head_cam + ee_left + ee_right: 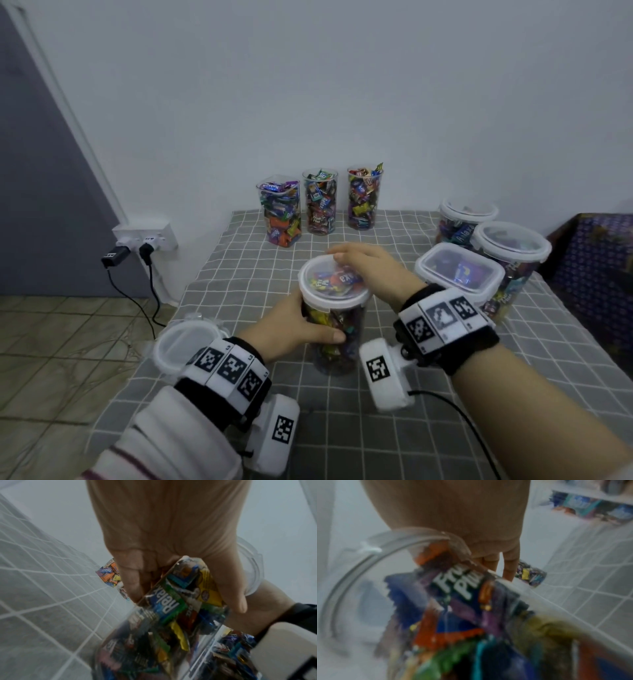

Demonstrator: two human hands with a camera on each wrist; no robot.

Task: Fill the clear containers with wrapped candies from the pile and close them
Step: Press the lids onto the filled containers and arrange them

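Tall clear jar (334, 337), packed with mixed wrapped candies; white-rimmed clear lid (330, 286) on top. Left hand (301, 329) grips its wall; right hand (368, 265) presses flat on lid.

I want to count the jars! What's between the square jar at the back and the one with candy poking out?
One more open round jar full of candies stands between the square jar and the overfilled jar, as the head view shows.

Dim, flat light; blurred wrist views
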